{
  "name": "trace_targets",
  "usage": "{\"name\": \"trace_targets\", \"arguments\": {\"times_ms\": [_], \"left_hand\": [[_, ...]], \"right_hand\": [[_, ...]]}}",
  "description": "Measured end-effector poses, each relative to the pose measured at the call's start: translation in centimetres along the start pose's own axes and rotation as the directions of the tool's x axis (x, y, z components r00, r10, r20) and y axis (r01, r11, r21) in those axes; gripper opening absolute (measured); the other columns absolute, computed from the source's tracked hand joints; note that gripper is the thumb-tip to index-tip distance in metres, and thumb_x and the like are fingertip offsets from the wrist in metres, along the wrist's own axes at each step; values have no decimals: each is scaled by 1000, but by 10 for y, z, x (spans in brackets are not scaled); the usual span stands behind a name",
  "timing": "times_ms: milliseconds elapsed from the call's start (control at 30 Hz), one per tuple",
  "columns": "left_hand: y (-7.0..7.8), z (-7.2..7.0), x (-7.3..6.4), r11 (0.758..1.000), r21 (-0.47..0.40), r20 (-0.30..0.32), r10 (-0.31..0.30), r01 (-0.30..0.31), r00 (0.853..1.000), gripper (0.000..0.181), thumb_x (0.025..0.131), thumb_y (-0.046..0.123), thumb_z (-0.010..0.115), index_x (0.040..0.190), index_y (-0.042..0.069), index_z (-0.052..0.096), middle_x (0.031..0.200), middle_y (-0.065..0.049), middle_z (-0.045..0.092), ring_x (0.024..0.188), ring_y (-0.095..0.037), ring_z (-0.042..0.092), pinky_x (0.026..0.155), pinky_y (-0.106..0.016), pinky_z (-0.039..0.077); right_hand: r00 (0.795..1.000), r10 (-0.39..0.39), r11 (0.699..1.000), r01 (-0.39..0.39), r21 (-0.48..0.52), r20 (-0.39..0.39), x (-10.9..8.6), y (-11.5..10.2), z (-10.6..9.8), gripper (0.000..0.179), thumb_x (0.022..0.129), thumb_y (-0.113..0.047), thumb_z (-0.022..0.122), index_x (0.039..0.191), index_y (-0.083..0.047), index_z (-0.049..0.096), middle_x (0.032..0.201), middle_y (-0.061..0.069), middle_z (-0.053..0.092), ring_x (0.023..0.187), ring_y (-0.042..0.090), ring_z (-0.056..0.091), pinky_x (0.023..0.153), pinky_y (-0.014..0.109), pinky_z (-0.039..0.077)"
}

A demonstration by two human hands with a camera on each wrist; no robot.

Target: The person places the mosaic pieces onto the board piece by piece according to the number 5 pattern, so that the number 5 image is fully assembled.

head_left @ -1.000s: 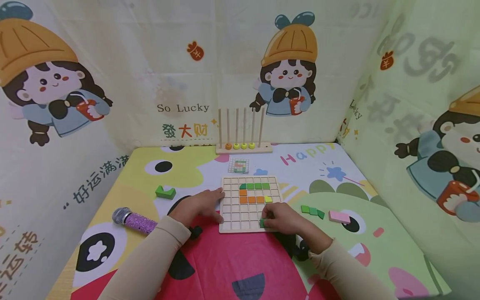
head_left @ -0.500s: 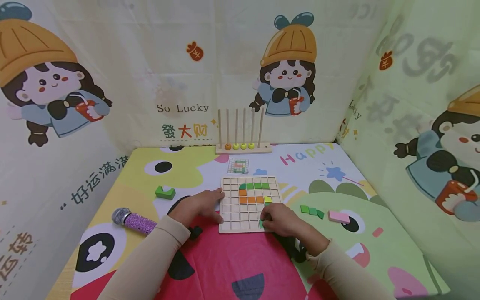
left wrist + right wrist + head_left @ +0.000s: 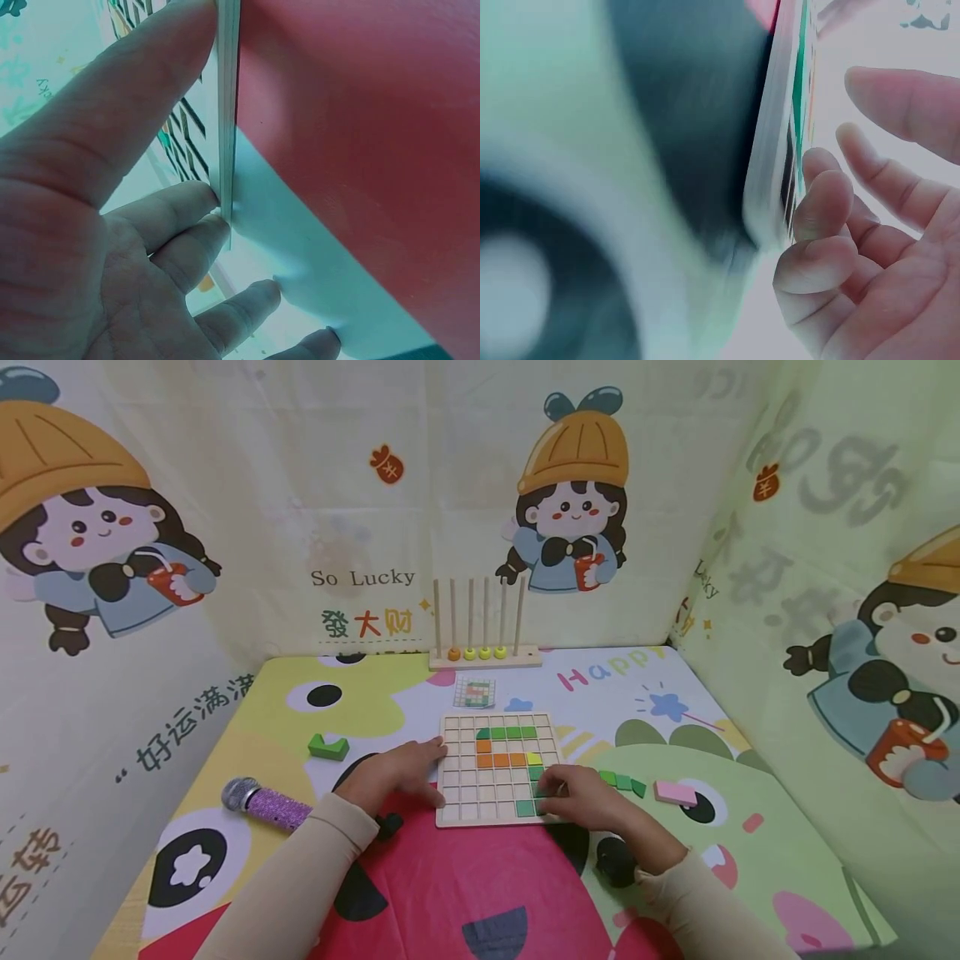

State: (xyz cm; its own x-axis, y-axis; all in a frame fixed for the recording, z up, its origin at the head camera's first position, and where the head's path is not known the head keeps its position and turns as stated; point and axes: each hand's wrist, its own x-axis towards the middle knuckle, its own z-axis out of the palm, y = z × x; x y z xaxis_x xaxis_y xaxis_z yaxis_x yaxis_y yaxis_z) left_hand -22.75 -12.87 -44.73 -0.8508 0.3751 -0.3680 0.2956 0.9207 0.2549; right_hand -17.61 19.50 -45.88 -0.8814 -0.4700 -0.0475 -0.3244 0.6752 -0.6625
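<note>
A wooden grid board [image 3: 465,789] lies in front of me in the head view. Green tiles [image 3: 513,733], orange tiles [image 3: 502,760] and a yellow tile [image 3: 534,759] sit in its cells. A green square tile [image 3: 525,808] lies in the bottom row. My left hand [image 3: 393,772] rests against the board's left edge, its thumb [image 3: 161,56] and fingertips touching the rim in the left wrist view. Over the lower right of the board is my right hand [image 3: 581,793], hiding some cells. In the right wrist view its thumb and fingers [image 3: 825,199] stand apart with nothing between them.
Right of the board lie several green tiles [image 3: 622,781] and a pink block [image 3: 676,792]. A purple glitter microphone [image 3: 273,806] and a notched green block [image 3: 328,747] are at left. Behind the board are a pattern card [image 3: 475,692] and a wooden bead rack [image 3: 487,657].
My right hand has let go of the green tile in the bottom row and shifted a little right, uncovering that tile. The left hand has stayed at the board's edge.
</note>
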Motion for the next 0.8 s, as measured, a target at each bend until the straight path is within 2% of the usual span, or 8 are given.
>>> {"name": "trace_targets", "arguments": {"times_ms": [167, 333, 600, 800], "left_hand": [[0, 1, 0, 1000, 13, -3, 4, -4, 1000, 101, 78, 42, 90, 161, 13, 39, 169, -9, 32, 149, -41, 38, 116, -55, 42], [1, 0, 0, 1000, 1, -4, -6, 6, 1000, 102, 78, 42, 90, 161, 14, 39, 170, -8, 32, 149, -41, 39, 116, -56, 43], [2, 0, -1, 1000, -1, -3, -15, 15, 1000, 102, 78, 42, 90, 161, 14, 38, 170, -8, 31, 150, -41, 37, 116, -55, 42], [2, 0, 0, 1000, -7, -3, -26, 26, 1000, 104, 76, 42, 91, 162, 16, 38, 170, -8, 31, 151, -41, 37, 115, -57, 44]], "right_hand": [[997, 62, 998, -62, -1, -48, -9, 17, -13, 19, 93, -14, 75, 109, -8, 68, 97, 2, 66, 80, 16, 59, 67, 29, 51], [987, 124, 989, -131, -65, -105, -18, 34, -28, 21, 92, -17, 76, 110, -9, 70, 104, 4, 69, 87, 18, 61, 78, 36, 53], [980, 118, 981, -141, -136, -162, -32, 59, -50, 27, 92, -17, 76, 114, -3, 71, 111, 14, 71, 95, 27, 66, 81, 41, 54], [977, 92, 960, -138, -244, -191, -38, 70, -56, 29, 87, -9, 75, 113, 1, 70, 109, 19, 69, 106, 39, 65, 89, 53, 52]]}}
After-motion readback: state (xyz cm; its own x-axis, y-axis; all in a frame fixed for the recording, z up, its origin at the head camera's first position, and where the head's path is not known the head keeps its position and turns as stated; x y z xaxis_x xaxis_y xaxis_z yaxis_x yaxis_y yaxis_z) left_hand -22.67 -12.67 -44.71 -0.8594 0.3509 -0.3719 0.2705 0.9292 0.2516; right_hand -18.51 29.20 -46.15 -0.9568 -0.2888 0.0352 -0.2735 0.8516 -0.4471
